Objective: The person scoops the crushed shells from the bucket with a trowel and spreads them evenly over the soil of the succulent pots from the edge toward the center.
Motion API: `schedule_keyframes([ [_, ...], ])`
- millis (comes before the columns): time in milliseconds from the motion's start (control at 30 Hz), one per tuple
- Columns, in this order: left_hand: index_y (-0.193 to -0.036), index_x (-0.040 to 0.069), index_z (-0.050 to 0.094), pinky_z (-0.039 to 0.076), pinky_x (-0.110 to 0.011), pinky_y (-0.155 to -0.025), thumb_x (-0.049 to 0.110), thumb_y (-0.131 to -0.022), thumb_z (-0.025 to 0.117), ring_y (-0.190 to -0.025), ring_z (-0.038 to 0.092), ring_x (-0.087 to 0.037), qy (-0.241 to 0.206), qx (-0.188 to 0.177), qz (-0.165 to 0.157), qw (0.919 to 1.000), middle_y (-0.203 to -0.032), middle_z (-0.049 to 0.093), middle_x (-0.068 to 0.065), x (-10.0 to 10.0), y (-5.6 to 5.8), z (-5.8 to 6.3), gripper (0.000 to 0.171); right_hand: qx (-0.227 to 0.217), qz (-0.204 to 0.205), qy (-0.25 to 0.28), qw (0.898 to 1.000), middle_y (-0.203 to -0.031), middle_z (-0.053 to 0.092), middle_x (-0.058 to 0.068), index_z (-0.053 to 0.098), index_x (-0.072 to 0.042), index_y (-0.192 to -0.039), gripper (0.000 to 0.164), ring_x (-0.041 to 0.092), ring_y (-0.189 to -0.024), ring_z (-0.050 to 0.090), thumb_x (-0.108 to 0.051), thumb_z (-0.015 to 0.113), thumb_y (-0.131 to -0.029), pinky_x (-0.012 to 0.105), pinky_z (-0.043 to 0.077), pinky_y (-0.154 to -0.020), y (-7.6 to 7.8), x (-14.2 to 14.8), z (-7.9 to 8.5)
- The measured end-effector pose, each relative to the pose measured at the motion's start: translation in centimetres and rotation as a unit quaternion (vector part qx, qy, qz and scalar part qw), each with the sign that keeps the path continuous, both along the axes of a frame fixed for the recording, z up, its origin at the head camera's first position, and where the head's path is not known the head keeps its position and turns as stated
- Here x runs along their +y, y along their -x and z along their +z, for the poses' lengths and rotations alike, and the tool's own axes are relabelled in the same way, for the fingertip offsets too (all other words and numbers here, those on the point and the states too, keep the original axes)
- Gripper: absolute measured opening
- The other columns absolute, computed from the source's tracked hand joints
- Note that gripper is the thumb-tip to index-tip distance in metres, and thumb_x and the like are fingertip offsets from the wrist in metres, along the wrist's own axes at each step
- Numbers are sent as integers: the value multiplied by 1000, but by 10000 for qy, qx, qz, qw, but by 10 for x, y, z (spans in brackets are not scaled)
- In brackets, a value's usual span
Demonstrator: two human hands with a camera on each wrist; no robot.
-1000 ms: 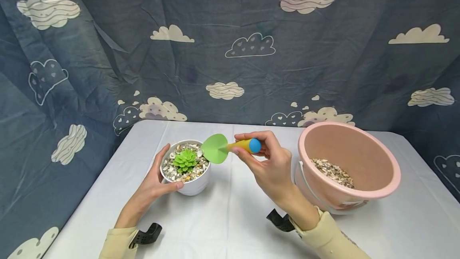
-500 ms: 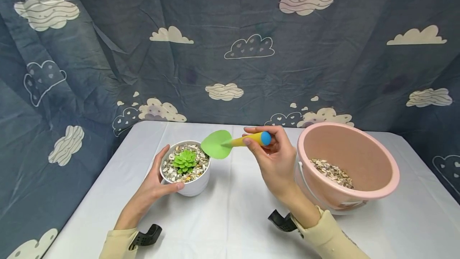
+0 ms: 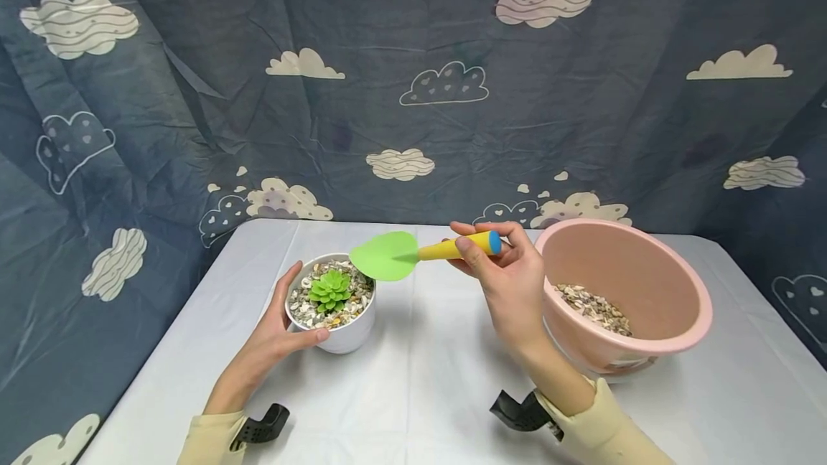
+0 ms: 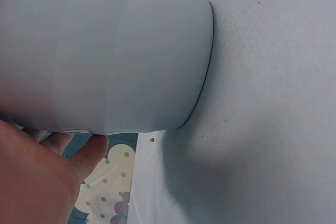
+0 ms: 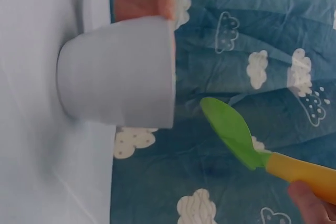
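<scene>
My left hand (image 3: 268, 339) grips a white flower pot (image 3: 354, 336) on the left of the table, thumb at the near rim and fingers along the far left side. Inside, a small green succulent (image 3: 330, 290) sits among mixed pebbles (image 3: 345, 313). Between the thumb and fingers of my right hand (image 3: 513, 285) is the yellow handle of a small garden trowel (image 3: 446, 250) with a blue end. Its green blade (image 5: 231, 129) hangs above the pot's right rim, apart from it in the right wrist view. In the left wrist view, the pot's base (image 4: 194, 77) stands on the white cloth.
A pink bucket (image 3: 652, 275) stands at the right, close behind my right hand, with more pebbles (image 3: 594, 311) at its bottom. White cloth (image 3: 413, 393) covers the table. A dark blue curtain (image 3: 362, 120) with cloud prints hangs behind it.
My right hand has moved right, toward the bucket, and slightly up. The trowel has swung nearer level, its blade rising a little over the pot rim. My left hand and the pot stay put.
</scene>
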State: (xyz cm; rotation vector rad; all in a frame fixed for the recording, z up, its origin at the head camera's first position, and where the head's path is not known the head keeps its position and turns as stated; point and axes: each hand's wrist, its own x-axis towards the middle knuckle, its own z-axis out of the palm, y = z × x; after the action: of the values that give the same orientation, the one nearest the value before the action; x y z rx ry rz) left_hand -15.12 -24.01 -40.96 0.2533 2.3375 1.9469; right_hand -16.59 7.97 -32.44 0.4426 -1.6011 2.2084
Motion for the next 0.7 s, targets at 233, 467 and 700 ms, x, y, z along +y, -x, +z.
schedule_keyframes([
  [233, -159, 25, 7, 8, -65, -111, 11, -77, 80, -146, 9, -39, 17, 27, -76, 10000, -162, 3, -9, -3, -1, 0, 110, -161, 101, 346, 9992, -112, 67, 24, 49, 11, -111, 25, 40, -99, 67, 8, 63, -91, 47, 54, -80, -16, 7, 11],
  [467, -158, 28, 7, 5, -67, -110, 11, -78, 80, -146, 7, -40, 62, 18, -69, 10000, -163, 2, -9, -1, -3, 0, 110, -113, 107, 288, 9995, -116, 66, 26, 47, 12, -115, 24, 40, -99, 67, 7, 58, -94, 47, 53, -81, -31, 22, 22],
  [700, -158, 30, 7, 5, -67, -110, 11, -78, 79, -146, 6, -38, 138, 30, -52, 9999, -163, 1, -7, -2, -4, 2, 109, 114, 145, 493, 9986, -115, 65, 28, 48, 12, -115, 21, 40, -102, 66, 8, 55, -95, 48, 52, -81, -38, 42, 28],
])
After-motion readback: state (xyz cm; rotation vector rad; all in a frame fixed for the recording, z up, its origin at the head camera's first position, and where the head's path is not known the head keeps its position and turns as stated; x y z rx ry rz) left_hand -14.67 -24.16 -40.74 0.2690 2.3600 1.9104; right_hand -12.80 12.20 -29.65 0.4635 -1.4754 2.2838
